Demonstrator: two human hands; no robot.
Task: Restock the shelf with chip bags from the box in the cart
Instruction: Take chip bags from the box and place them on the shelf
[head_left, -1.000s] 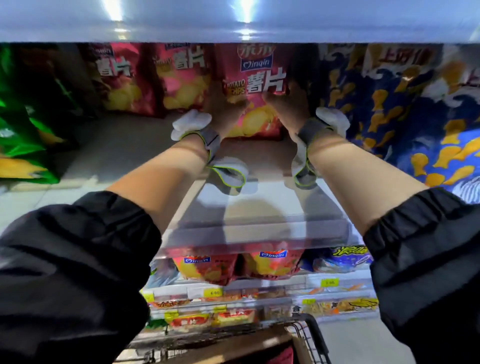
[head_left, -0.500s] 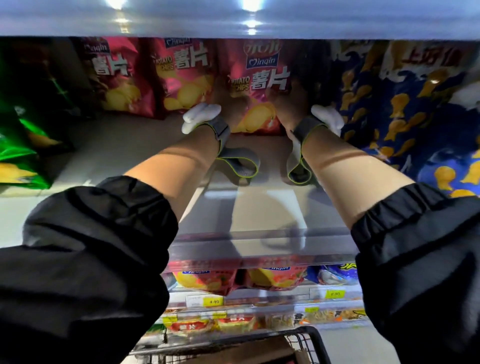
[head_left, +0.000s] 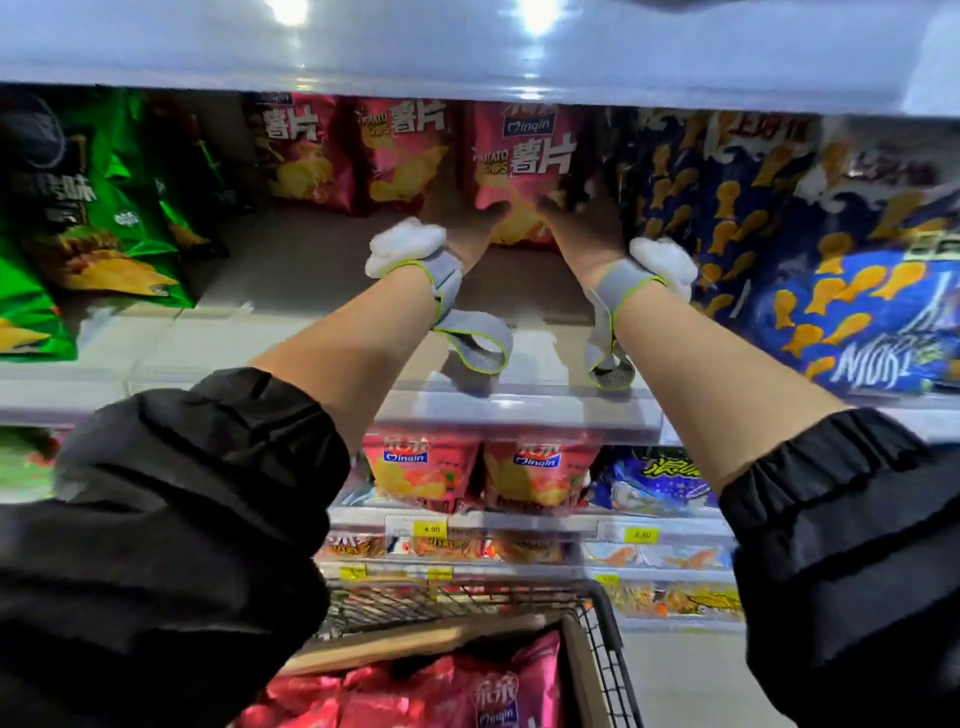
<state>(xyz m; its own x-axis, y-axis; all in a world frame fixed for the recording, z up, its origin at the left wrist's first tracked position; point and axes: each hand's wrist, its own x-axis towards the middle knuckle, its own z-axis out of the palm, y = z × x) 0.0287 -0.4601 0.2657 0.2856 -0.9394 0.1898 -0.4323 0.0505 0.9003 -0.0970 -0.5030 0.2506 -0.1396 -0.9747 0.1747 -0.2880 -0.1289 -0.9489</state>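
A pink potato chip bag (head_left: 522, 156) stands upright at the back of the upper shelf (head_left: 291, 322). My left hand (head_left: 467, 228) presses against its lower left side and my right hand (head_left: 582, 223) against its lower right, so both hands hold the bag between them. Two more pink chip bags (head_left: 358, 150) stand to its left. Below, a cardboard box (head_left: 415, 644) in the wire cart (head_left: 597, 649) holds several pink chip bags (head_left: 457, 691).
Green chip bags (head_left: 93, 208) fill the shelf's left end and blue fish-cracker bags (head_left: 810, 249) crowd close on the right. Bare shelf lies between the green and pink bags. Lower shelves carry more snack bags and yellow price tags (head_left: 431, 529).
Both hands have slid lower on the pink bag, toward its bottom corners. The view has tilted down, so the cart and the box of bags now show.
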